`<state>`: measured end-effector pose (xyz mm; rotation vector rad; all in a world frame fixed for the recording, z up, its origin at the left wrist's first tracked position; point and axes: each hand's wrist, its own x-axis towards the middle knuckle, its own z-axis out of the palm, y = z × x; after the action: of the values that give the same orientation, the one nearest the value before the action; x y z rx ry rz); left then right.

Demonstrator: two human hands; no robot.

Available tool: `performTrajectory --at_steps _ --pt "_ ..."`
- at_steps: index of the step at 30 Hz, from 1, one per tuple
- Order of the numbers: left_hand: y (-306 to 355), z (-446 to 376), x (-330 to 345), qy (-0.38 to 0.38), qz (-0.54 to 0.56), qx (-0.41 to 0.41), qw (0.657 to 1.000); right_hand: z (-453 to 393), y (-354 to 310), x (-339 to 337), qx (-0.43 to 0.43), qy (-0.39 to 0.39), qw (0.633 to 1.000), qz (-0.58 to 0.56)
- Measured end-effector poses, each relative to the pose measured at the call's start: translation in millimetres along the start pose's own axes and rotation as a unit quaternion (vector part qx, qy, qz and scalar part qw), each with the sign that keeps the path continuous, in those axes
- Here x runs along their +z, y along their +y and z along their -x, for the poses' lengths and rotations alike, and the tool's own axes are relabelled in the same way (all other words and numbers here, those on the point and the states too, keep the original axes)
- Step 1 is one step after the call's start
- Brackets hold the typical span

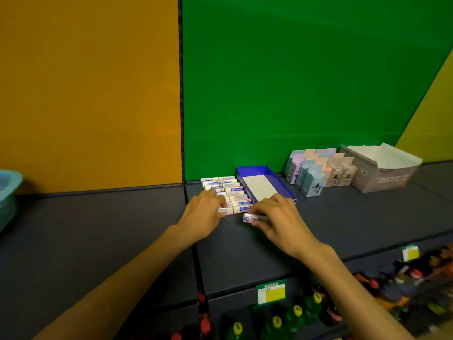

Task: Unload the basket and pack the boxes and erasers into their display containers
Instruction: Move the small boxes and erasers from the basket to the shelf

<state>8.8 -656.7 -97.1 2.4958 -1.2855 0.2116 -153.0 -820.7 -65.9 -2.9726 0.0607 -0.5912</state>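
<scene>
One eraser [250, 217] is pinched by the right hand [282, 218] on the shelf [343, 217]; the left hand [204, 212] is laid flat, fingers together, on the eraser rows [226, 190] beside the blue display tray [266, 184].

This is a shop aisle with retail shelving. A dark grey shelf [343, 217] runs across the middle of the frame, backed by orange and green panels. Green-and-yellow price tags [271, 293] clip to its front edge at lower right. Below them stand rows of bottles [297, 315] with yellow caps. At right centre, small pastel product boxes [312, 171] stand beside an open cardboard display carton [382, 171].
</scene>
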Motion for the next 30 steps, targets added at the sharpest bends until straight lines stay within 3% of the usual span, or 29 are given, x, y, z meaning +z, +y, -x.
performTrajectory --at_steps 5,13,22,30 --pt "-0.1 -8.8 -0.4 0.005 -0.025 -0.011 1.0 -26.7 7.0 13.7 -0.023 0.014 0.998 0.051" --pt "-0.8 0.0 -20.9 0.033 -0.023 -0.054 0.998 -46.1 19.1 27.8 -0.071 -0.029 0.992 0.104" --pt "15.9 34.8 -56.6 0.081 -0.035 -0.116 0.989 -47.7 22.8 18.8 -0.109 -0.037 0.993 0.024" --pt "43.6 103.6 -83.4 0.099 -0.103 -0.223 0.964 -44.4 -29.5 -1.4 -0.201 -0.043 0.974 -0.097"
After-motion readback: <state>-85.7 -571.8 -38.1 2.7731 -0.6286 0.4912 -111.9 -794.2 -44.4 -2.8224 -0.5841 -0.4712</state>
